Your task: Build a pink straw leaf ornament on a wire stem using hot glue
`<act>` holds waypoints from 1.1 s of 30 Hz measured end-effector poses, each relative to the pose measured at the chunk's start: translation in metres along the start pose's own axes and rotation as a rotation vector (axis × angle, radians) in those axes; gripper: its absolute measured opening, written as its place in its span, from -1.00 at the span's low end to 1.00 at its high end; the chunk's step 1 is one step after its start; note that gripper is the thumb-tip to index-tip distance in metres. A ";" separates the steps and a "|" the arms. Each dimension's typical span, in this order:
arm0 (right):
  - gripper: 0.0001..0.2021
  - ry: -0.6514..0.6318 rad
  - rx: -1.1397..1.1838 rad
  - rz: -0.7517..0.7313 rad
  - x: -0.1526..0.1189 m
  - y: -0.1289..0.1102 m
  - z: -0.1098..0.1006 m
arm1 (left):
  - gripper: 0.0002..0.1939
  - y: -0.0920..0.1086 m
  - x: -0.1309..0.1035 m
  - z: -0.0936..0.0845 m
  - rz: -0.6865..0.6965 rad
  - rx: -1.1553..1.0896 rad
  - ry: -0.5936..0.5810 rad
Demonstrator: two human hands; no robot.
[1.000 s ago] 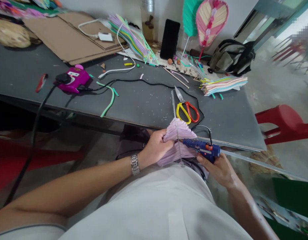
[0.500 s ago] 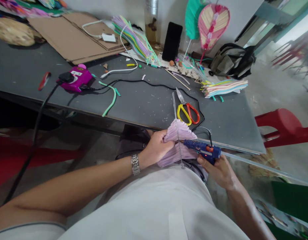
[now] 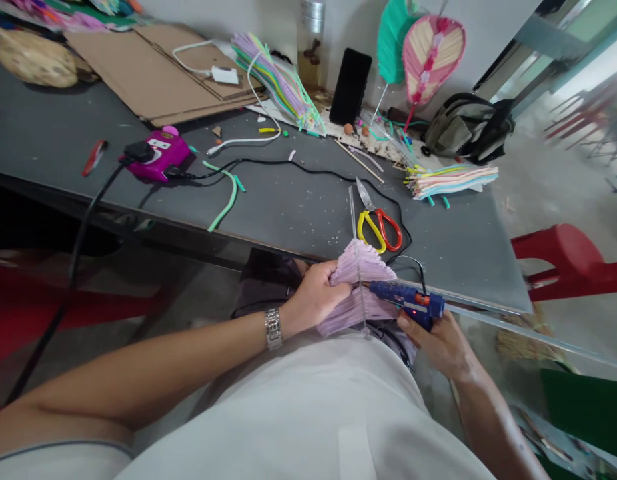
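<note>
Bench (image 3: 298, 200): spans the view, front edge just beyond the person's lap. The lilac piece (image 3: 351, 267), ribbed and in two slanting sections, is held at that near edge, in front of the person's body. Glue gun (image 3: 408, 298) comes in from the right side; a long clear glue stick (image 3: 513, 325) runs out of its back end.

Step in hand, as I judge it: gluing, at the narrow gap between the piece's upper and lower sections. The next move seems to call for a steady squeeze along that gap, with the hot tip clear of the left thumb, then pressing ribs into the glue before it sets. No bead of glue can be made out from here.

Hands. Left hand (image 3: 315, 297): pinching the piece by its left side, thumb flat on top, fingers hidden beneath. Right hand (image 3: 445, 343): closed around the gun's grip, thumb along its side; cannot tell whether the trigger is pulled.

Scissors (image 3: 375, 220) lie on the bench just beyond the piece, blades slightly parted, neither hand on them. Stem (image 3: 353, 213): thin, runs down the piece's middle and sticks out past its top. Nozzle (image 3: 367, 285): points at the stem; contact uncertain.
</note>
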State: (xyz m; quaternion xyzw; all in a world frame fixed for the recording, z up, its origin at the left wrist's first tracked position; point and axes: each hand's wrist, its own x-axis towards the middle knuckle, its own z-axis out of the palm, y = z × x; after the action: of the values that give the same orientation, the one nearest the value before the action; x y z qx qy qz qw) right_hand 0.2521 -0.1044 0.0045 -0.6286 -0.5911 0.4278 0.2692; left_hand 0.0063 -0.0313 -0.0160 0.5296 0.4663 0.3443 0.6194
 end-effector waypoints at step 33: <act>-0.69 0.578 0.357 -0.030 0.029 0.019 -0.042 | -0.62 0.013 -0.002 -0.006 -0.081 -0.107 0.038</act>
State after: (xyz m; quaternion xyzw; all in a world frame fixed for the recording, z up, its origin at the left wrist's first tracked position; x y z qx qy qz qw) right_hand 0.2958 -0.0720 0.0028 -0.6582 -0.4153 0.3246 0.5375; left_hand 0.0009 -0.0289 -0.0023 0.4698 0.4800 0.3535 0.6511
